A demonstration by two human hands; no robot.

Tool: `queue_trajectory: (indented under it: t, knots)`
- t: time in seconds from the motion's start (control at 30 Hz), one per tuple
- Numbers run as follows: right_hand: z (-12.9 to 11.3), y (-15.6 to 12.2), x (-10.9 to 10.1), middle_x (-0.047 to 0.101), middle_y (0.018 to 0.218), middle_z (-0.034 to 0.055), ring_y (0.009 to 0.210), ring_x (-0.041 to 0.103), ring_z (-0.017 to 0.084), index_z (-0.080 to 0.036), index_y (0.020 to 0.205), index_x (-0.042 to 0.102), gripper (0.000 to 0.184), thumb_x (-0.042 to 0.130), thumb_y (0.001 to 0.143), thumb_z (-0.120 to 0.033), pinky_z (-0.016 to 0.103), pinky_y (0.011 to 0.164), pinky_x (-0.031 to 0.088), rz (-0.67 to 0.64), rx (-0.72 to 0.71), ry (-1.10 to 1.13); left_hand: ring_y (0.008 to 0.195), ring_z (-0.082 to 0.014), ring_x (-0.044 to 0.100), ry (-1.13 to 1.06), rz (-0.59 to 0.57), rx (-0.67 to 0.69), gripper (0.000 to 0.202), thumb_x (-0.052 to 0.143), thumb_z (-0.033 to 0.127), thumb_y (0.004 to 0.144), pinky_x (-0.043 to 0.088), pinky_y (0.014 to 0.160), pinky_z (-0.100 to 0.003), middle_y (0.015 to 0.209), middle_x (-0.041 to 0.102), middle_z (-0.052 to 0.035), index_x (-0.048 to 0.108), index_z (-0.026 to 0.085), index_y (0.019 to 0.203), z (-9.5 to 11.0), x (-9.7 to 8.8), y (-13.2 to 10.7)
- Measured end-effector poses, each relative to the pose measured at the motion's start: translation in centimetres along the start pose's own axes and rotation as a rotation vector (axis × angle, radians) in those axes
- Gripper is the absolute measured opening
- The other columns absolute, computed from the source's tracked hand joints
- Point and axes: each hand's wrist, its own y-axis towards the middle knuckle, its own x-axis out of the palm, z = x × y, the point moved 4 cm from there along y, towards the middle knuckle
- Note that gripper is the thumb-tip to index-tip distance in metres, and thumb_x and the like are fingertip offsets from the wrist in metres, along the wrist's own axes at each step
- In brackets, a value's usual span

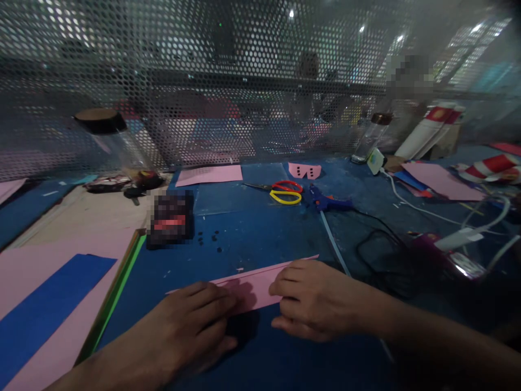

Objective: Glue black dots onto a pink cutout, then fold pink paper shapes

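A narrow strip of pink paper (256,283), with a folded-over flap along its far edge, lies slanted on the blue tabletop in front of me. My left hand (195,320) grips its left part, fingers curled over the top and thumb on the near side. On the right part, my right hand (311,298) holds the strip with bent fingers, thumb below. Both hands cover the ends partly. Past the strip lie scissors (286,192) with red and yellow handles, and a blue glue gun (329,201) with a cord. A pink cut-out (304,171) with small dark squares rests behind them.
To my left are a blue sheet (52,296) on pink paper and a green-edged strip (118,290). A pixelated dark object (170,220) sits near small black bits. Bottles (118,146) stand by the perforated metal screen (228,70). White cables (419,203) and papers (443,182) lie right.
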Motion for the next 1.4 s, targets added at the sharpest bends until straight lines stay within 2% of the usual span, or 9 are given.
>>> queue_trajectory:
  t: [0.13, 0.27, 0.4, 0.53, 0.63, 0.77, 0.93, 1.1, 1.4]
  knots:
    - [0.0, 0.0, -0.1, 0.07, 0.098, 0.0048, 0.091, 0.062, 0.019, -0.019, 0.078, 0.065, 0.036, 0.048, 0.103, -0.038, 0.035, 0.084, 0.044, 0.028, -0.009, 0.004, 0.116, -0.0206, 0.068, 0.0, 0.004, 0.002, 0.032, 0.064, 0.023, 0.096, 0.057, 0.099, -0.032, 0.121, 0.075, -0.0077, 0.064, 0.02, 0.127, 0.1, -0.2, 0.1]
    - [-0.1, 0.0, 0.0, 0.07, 0.096, 0.0049, 0.09, 0.062, 0.019, -0.019, 0.076, 0.064, 0.034, 0.051, 0.102, -0.038, 0.034, 0.082, 0.044, 0.065, -0.009, 0.013, 0.122, -0.0211, 0.065, 0.024, 0.009, 0.011, 0.033, 0.066, 0.023, 0.094, 0.056, 0.101, -0.032, 0.127, 0.073, -0.0082, 0.064, 0.018, 0.127, 0.2, -0.2, 0.1]
    - [0.3, 0.1, 0.2, 0.07, 0.091, 0.0047, 0.087, 0.062, 0.018, -0.016, 0.089, 0.066, 0.029, 0.048, 0.104, -0.033, 0.034, 0.079, 0.045, 0.149, 0.021, 0.024, 0.124, -0.0218, 0.063, 0.082, -0.004, 0.04, 0.03, 0.064, 0.026, 0.095, 0.055, 0.103, -0.033, 0.131, 0.071, -0.0101, 0.066, 0.016, 0.123, 0.2, 0.2, -0.1]
    - [1.6, 0.3, 0.5, 0.069, 0.101, 0.0066, 0.092, 0.058, 0.02, -0.014, 0.106, 0.064, 0.019, 0.048, 0.103, -0.025, 0.036, 0.083, 0.043, 0.237, 0.16, 0.024, 0.109, -0.0201, 0.071, 0.107, 0.043, 0.038, 0.026, 0.061, 0.024, 0.097, 0.059, 0.095, -0.032, 0.116, 0.077, -0.0078, 0.066, 0.016, 0.121, 0.6, -0.1, 0.3]
    - [2.6, 0.4, 1.0, 0.066, 0.11, 0.0079, 0.098, 0.056, 0.023, -0.016, 0.113, 0.063, 0.019, 0.049, 0.102, -0.022, 0.039, 0.085, 0.04, 0.201, 0.278, -0.002, 0.102, -0.0177, 0.072, 0.086, 0.062, -0.004, 0.023, 0.055, 0.02, 0.1, 0.059, 0.089, -0.029, 0.114, 0.077, -0.0063, 0.066, 0.018, 0.12, 0.7, -0.5, 0.9]
    - [3.1, 0.6, 1.7, 0.065, 0.11, 0.0071, 0.098, 0.053, 0.023, -0.017, 0.109, 0.064, 0.017, 0.049, 0.102, -0.021, 0.039, 0.083, 0.037, 0.116, 0.32, -0.027, 0.1, -0.0189, 0.07, 0.065, 0.105, -0.103, 0.024, 0.051, 0.017, 0.1, 0.058, 0.085, -0.03, 0.115, 0.075, -0.0067, 0.065, 0.02, 0.12, 0.2, -0.2, 1.0]
    - [3.1, 0.8, 1.7, 0.064, 0.108, 0.006, 0.098, 0.052, 0.022, -0.018, 0.103, 0.064, 0.011, 0.053, 0.101, -0.02, 0.038, 0.084, 0.037, 0.12, 0.363, 0.037, 0.112, -0.022, 0.063, 0.015, 0.073, -0.23, 0.03, 0.053, 0.018, 0.1, 0.053, 0.094, -0.036, 0.126, 0.068, -0.008, 0.06, 0.022, 0.129, -0.8, 1.1, 0.7]
    - [3.3, 0.8, 1.7, 0.065, 0.105, 0.0035, 0.098, 0.053, 0.021, -0.019, 0.097, 0.063, 0.013, 0.054, 0.103, -0.027, 0.037, 0.085, 0.035, 0.164, 0.447, 0.12, 0.115, -0.0231, 0.06, -0.013, 0.04, -0.261, 0.03, 0.054, 0.018, 0.1, 0.049, 0.095, -0.038, 0.132, 0.065, -0.0074, 0.059, 0.024, 0.129, -1.1, 1.6, 0.5]
    - [3.5, 0.9, 1.3, 0.063, 0.103, 0.0023, 0.099, 0.055, 0.02, -0.019, 0.095, 0.062, 0.004, 0.065, 0.096, -0.021, 0.035, 0.086, 0.039, 0.173, 0.523, 0.269, 0.114, -0.024, 0.06, -0.103, 0.028, -0.342, 0.039, 0.057, 0.015, 0.097, 0.049, 0.096, -0.04, 0.13, 0.066, -0.0071, 0.052, 0.024, 0.134, -1.2, 1.6, 0.6]
